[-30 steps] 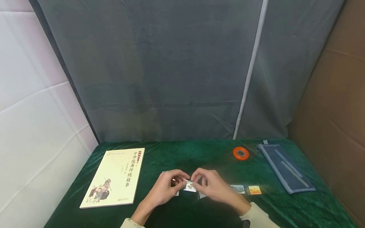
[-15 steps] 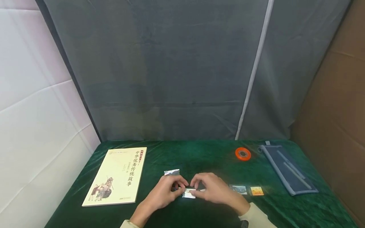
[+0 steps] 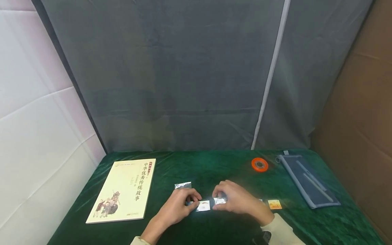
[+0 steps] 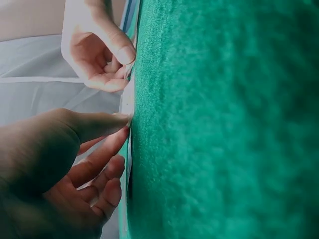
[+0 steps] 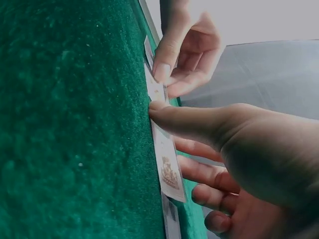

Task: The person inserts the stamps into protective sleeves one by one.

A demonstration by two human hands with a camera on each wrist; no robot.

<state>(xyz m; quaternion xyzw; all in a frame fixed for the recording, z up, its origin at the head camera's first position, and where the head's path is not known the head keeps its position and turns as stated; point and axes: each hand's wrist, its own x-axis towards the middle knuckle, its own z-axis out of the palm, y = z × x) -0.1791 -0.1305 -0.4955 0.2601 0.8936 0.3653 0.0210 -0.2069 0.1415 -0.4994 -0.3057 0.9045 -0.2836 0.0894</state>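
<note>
Several small stamps in clear sleeves lie in a row on the green cloth. My left hand pinches the left edge of a white stamp between thumb and index finger, low against the cloth. To its right, my right hand has its thumb and index finger at the lower and upper edges of another pale stamp. The right wrist view shows my right thumb on the row's edge, with a stamp bearing a brown picture beside the fingers. A shiny sleeve lies just beyond my left hand.
A cream book lies at the left. An orange stamp ends the row beyond my right wrist. Farther back are an orange tape roll and a blue zip pouch. Grey cloth hangs behind the table.
Both hands were close together at the white stamp. My right hand has moved right to the neighbouring stamp, and the white stamp now lies flatter and more exposed at my left fingertips.
</note>
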